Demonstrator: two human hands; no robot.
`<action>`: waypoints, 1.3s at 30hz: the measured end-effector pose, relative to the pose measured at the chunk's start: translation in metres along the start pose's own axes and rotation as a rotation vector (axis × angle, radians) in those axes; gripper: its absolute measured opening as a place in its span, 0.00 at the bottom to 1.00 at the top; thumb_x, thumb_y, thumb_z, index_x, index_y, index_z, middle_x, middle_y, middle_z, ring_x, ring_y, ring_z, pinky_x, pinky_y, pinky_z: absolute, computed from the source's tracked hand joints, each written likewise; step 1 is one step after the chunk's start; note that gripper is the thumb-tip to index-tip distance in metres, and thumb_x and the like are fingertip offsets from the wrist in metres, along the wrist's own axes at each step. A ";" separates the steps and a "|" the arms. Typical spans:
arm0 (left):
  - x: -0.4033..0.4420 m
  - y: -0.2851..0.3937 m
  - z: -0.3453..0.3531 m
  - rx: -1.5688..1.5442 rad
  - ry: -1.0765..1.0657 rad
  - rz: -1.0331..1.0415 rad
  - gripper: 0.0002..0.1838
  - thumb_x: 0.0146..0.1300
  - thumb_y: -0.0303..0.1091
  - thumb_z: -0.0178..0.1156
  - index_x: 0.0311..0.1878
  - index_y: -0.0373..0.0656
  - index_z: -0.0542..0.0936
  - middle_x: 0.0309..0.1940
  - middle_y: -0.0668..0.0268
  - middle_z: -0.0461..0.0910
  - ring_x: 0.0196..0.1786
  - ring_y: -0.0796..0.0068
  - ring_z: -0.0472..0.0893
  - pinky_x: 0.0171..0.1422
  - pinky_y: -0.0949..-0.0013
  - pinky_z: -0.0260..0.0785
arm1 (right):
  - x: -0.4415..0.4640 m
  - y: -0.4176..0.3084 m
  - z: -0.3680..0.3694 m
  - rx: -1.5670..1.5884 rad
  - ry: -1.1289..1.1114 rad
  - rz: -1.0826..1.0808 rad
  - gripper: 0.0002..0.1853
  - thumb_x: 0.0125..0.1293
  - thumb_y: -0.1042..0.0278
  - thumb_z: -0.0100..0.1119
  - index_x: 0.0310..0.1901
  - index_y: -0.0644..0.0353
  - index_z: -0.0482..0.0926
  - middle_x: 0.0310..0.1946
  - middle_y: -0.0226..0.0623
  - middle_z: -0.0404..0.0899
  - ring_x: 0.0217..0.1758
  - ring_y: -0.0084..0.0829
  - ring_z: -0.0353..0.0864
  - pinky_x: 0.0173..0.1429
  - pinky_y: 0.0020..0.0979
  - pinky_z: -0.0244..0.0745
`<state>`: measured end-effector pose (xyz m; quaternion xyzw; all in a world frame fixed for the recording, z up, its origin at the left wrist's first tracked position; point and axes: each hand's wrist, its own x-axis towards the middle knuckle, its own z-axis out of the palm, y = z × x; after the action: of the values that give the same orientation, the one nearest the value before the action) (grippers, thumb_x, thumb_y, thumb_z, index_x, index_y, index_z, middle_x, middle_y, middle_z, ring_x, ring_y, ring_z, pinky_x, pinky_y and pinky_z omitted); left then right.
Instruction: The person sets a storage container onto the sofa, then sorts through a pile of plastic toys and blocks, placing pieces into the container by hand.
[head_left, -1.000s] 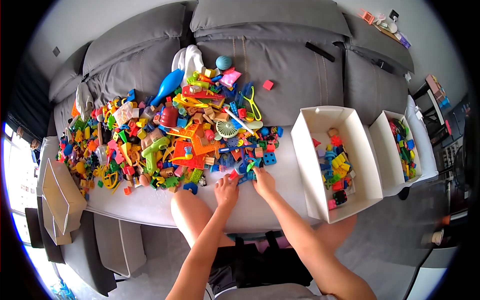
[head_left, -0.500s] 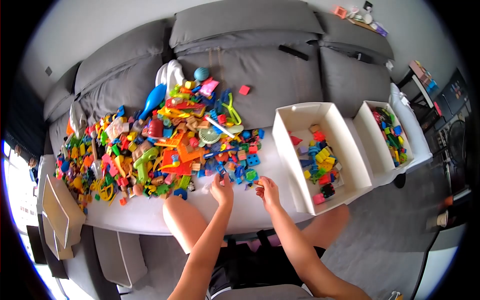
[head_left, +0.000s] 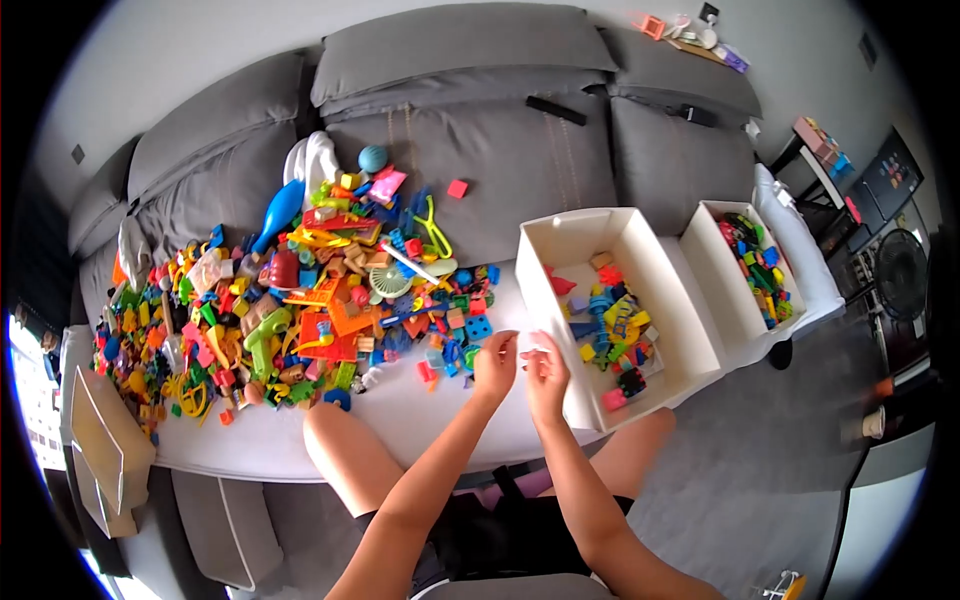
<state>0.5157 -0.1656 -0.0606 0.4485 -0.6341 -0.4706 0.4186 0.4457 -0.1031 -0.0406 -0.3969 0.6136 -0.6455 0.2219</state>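
Side by side over the light seat edge, my left hand (head_left: 496, 366) and my right hand (head_left: 545, 374) nearly meet at the fingertips. The fingers of both are bent inward, and whatever they hold is too small or hidden to make out. Just left of my left hand lie loose toys, among them a blue block (head_left: 478, 328) with holes. A big white box (head_left: 684, 330) stands right of my right hand. Inside it are several toys, including yellow blocks (head_left: 622, 322), a black piece (head_left: 631, 381) and a pink block (head_left: 613, 400).
A large toy pile (head_left: 290, 300) covers the left of the grey sofa (head_left: 480, 150). A second white box (head_left: 712, 262) with toys stands farther right. At the left edge is an open beige box (head_left: 110, 430); a remote (head_left: 556, 110) lies at the back.
Both hands have moved right, away from the pile toward the big white box, and closer together. The view has shifted slightly, and the pile's front edge near my left hand shows more blocks.
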 end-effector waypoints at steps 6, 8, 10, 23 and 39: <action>-0.015 -0.061 -0.076 0.824 0.169 0.182 0.18 0.49 0.24 0.55 0.47 0.45 0.76 0.51 0.59 0.70 0.53 0.53 0.67 0.56 0.57 0.62 | -0.020 0.062 0.065 -0.882 -0.368 -0.162 0.28 0.45 0.70 0.63 0.53 0.53 0.72 0.51 0.39 0.72 0.52 0.43 0.71 0.54 0.39 0.68; -0.017 -0.082 -0.092 0.877 0.043 0.122 0.20 0.49 0.25 0.56 0.49 0.46 0.75 0.53 0.59 0.68 0.54 0.55 0.67 0.57 0.58 0.62 | -0.020 0.067 0.075 -0.984 -0.410 -0.178 0.27 0.45 0.68 0.64 0.52 0.52 0.72 0.52 0.38 0.71 0.53 0.42 0.70 0.53 0.38 0.68; -0.018 -0.089 -0.102 0.880 -0.039 0.077 0.20 0.50 0.26 0.56 0.50 0.47 0.75 0.54 0.60 0.68 0.54 0.56 0.67 0.57 0.59 0.62 | -0.014 0.073 0.079 -1.024 -0.452 -0.150 0.26 0.45 0.67 0.64 0.51 0.51 0.73 0.52 0.37 0.71 0.52 0.41 0.70 0.52 0.37 0.69; -0.034 -0.078 -0.112 0.013 0.398 -0.296 0.10 0.61 0.29 0.53 0.43 0.37 0.77 0.33 0.64 0.78 0.34 0.77 0.75 0.37 0.72 0.69 | -0.008 0.070 0.050 0.293 -0.111 0.821 0.11 0.63 0.62 0.53 0.42 0.60 0.76 0.33 0.32 0.81 0.28 0.20 0.78 0.27 0.20 0.72; 0.017 0.035 0.034 -0.479 -0.137 0.002 0.15 0.64 0.27 0.51 0.54 0.41 0.71 0.39 0.61 0.79 0.42 0.75 0.77 0.47 0.74 0.69 | 0.027 -0.046 -0.031 0.824 0.380 0.411 0.18 0.65 0.64 0.51 0.51 0.67 0.68 0.44 0.40 0.76 0.45 0.27 0.76 0.52 0.30 0.73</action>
<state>0.4727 -0.1686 -0.0321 0.3028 -0.5320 -0.6363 0.4696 0.4149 -0.0979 0.0120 -0.0226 0.4027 -0.8381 0.3673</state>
